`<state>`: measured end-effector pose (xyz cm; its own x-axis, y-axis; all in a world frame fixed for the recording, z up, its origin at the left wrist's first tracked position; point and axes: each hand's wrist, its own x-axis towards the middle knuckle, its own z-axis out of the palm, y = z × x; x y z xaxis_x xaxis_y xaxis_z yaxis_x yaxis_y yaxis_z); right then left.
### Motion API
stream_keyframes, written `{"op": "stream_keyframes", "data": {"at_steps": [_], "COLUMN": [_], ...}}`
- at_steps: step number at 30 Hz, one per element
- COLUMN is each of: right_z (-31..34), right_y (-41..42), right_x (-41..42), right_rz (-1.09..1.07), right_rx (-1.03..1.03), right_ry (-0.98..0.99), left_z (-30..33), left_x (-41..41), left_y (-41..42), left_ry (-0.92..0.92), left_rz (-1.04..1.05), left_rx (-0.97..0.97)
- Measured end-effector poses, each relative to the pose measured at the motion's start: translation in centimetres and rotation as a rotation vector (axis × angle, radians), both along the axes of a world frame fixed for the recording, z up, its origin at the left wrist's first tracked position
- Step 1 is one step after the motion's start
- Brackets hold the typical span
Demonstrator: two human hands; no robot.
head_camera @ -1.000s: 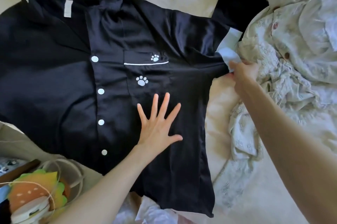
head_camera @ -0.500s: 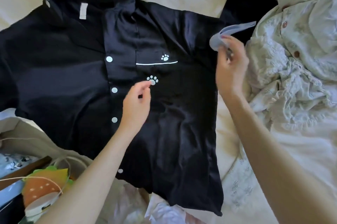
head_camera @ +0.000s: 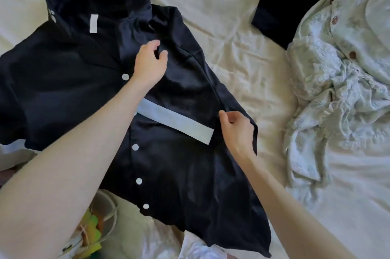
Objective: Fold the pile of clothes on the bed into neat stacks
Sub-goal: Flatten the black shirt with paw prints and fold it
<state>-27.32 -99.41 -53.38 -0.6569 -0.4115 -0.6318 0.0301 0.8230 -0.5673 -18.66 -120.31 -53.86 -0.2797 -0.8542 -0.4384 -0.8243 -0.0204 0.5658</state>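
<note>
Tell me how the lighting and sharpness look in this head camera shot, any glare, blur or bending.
Head view: soft daylight, with mild sheen on the dark shirt and folds lost in its blacks; the pale pyjama heap and bedsheet look washed out; the right hand is slightly motion-soft; wide-angle lens swells the forearms near the bottom edge.

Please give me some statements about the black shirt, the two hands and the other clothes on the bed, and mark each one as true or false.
1. The black satin button shirt has one sleeve folded across its front, its pale blue cuff band facing up. True.
2. The left hand rests on the crumpled pale green garment. False: it is on the shirt's chest, near the collar.
3. The right hand is at the shirt's folded right edge. True.
4. The pale green garment is neatly folded. False: it lies crumpled.
</note>
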Motion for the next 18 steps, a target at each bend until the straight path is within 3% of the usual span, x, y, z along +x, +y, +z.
{"op": "stream_keyframes", "data": {"at_steps": [4,7,9,18], "right_z": [-0.6,-0.3,0.0,-0.8], "right_y": [-1.7,-1.6,-1.7,-3.0], "right_x": [-0.9,-0.5,-0.4,-4.7], "right_rz": [-0.523,-0.764,-0.899,-1.157], "right_rx": [0.056,0.054,0.013,-0.386], "right_ry": [-0.42,-0.655,-0.75,-0.623], "left_z": [-0.6,-0.6,-0.7,-1.0], "left_x": [-3.4,-4.7,-5.1,-10.6], "left_y": [-1.7,-2.4,-2.6,-4.9], "left_ry": [-0.054,-0.097,-0.069,0.322], "left_rz": [0.04,0.202,0.203,0.184], "left_rx": [0.009,0.014,0.045,0.046]}}
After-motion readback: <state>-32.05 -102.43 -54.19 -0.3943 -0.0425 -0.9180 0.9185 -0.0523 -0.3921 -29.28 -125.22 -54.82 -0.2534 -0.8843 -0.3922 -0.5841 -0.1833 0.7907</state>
